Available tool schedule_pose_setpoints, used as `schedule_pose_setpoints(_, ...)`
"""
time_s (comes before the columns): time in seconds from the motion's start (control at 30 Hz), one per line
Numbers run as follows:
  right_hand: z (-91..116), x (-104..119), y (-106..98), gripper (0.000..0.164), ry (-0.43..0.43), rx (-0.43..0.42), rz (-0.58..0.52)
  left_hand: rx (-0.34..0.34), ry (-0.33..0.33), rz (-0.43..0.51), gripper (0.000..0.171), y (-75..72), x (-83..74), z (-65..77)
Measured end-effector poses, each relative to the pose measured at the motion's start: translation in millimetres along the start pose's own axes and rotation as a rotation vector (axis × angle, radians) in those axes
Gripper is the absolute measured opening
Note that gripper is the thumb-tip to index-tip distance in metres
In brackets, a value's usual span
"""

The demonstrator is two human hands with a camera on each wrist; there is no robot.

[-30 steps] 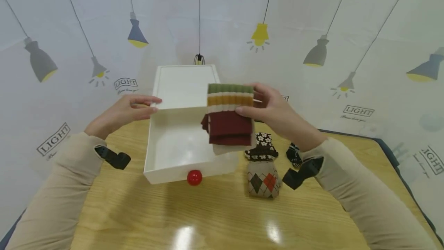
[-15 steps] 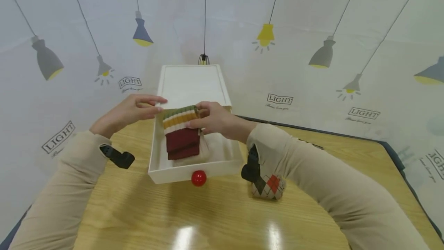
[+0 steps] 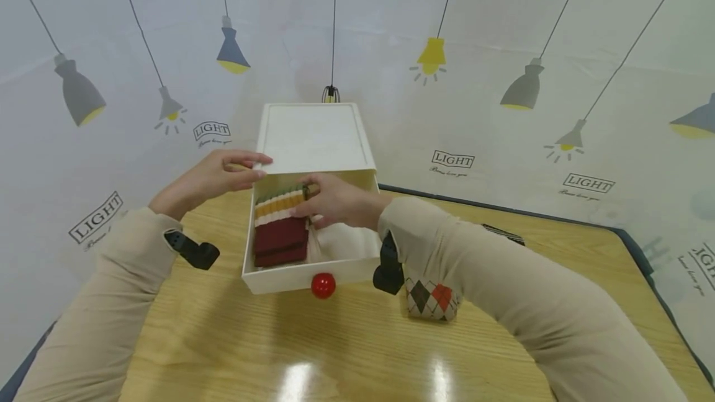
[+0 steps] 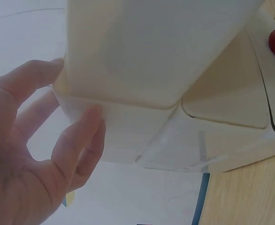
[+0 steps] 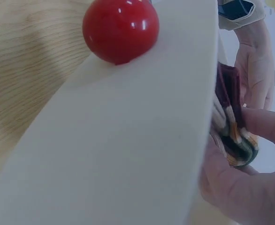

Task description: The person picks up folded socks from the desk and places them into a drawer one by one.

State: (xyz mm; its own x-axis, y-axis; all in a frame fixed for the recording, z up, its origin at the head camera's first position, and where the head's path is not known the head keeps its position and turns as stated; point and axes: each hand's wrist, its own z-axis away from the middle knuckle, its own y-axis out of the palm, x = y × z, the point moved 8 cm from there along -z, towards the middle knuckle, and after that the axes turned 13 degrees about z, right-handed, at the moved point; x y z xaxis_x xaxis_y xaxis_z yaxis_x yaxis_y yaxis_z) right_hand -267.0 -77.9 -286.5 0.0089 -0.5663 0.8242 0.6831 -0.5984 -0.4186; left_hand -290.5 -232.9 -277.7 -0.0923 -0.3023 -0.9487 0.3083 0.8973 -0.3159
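A folded pair of socks, dark red with a green, yellow and white ribbed cuff, lies inside the pulled-out white drawer, along its left side. My right hand reaches over the drawer and pinches the socks by the cuff; in the right wrist view the socks show between thumb and fingers behind the drawer front. My left hand touches the front left edge of the white drawer box, its fingers spread and relaxed. The left wrist view has those fingertips against the box side.
A round red knob sticks out from the drawer front. Right of the drawer, an argyle-patterned folded sock lies on the wooden table. A black-and-white striped sock shows past the right sleeve. A lamp-printed backdrop stands behind.
My right hand has carried the red striped socks leftward and down from above the drawer's right side into its left side. The left hand stays at the box edge.
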Motion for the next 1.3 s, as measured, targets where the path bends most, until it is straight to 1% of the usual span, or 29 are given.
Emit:
schedule_pose_setpoints(0.23,-0.7,-3.0,-2.8,0.060,0.013,-0.016,0.068,0.004,0.003,0.002,0.045,0.2,0.0,-0.3)
schedule_pose_setpoints(0.33,0.9,-2.9,-5.9,0.060,0.005,-0.011,0.076,0.006,0.000,0.006,0.045,0.8,0.2,0.2)
schedule_pose_setpoints(0.43,7.3,0.0,-12.6,0.057,-0.006,-0.009,0.089,0.006,-0.004,0.012,0.045,1.9,0.8,-0.4)
schedule_pose_setpoints(0.5,14.8,3.2,-19.0,0.055,-0.021,-0.013,0.119,0.009,0.001,0.016,0.045,2.5,1.0,-1.0)
schedule_pose_setpoints(0.6,31.9,7.6,-29.9,0.050,-0.068,-0.019,0.148,0.008,0.008,0.020,0.045,2.7,1.2,-1.4)
schedule_pose_setpoints(0.7,52.4,6.6,-44.5,0.040,-0.125,-0.055,0.175,0.002,0.014,0.022,0.044,2.0,1.3,-0.7)
schedule_pose_setpoints(0.77,67.1,0.9,-57.1,0.035,-0.154,-0.093,0.193,0.004,0.015,0.022,0.045,1.8,1.3,-0.2)
schedule_pose_setpoints(0.83,82.6,-8.3,-71.4,0.033,-0.173,-0.136,0.225,0.003,0.012,0.028,0.045,1.6,1.8,-0.1)
schedule_pose_setpoints(0.93,105.0,-25.7,-96.9,0.035,-0.202,-0.208,0.274,0.016,0.009,0.029,0.047,2.1,2.2,-0.4)
schedule_pose_setpoints(1.1,140.5,-58.1,-147.6,0.039,-0.262,-0.374,0.354,0.021,0.003,0.018,0.047,1.8,2.9,-0.2)
schedule_pose_setpoints(1.2,158.4,-87.9,-177.3,0.039,-0.233,-0.501,0.393,0.020,0.005,0.016,0.047,1.2,2.8,0.2)
schedule_pose_setpoints(1.3,169.6,-130.1,-200.8,0.041,-0.150,-0.602,0.422,0.023,0.007,0.017,0.047,1.3,2.4,0.2)
